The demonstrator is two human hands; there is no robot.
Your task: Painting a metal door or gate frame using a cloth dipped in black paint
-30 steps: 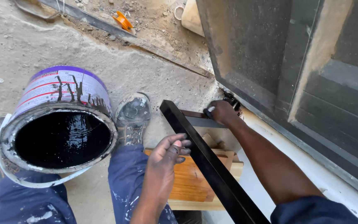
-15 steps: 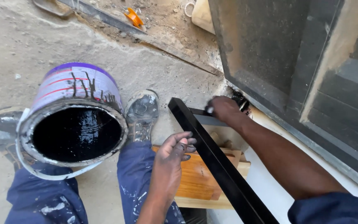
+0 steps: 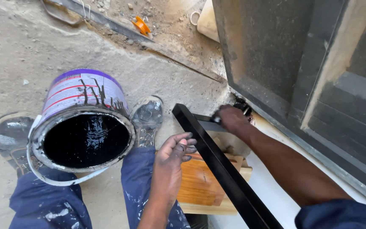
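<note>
Left hand (image 3: 170,163) open, fingertips steadying the bar (image 3: 221,169) — stiff, likely wet-slippery; right hand (image 3: 231,119) closed on a brush (image 3: 243,105).

Between your paint-spattered shoes (image 3: 148,118) you have an open paint can (image 3: 83,123) of glossy black paint, drips streaking its purple-banded side. Beyond it, on the dusty concrete floor (image 3: 18,63), you see an orange clip (image 3: 141,26) beside a long metal strip (image 3: 106,21); a dark door panel (image 3: 276,55) rises at right.
</note>
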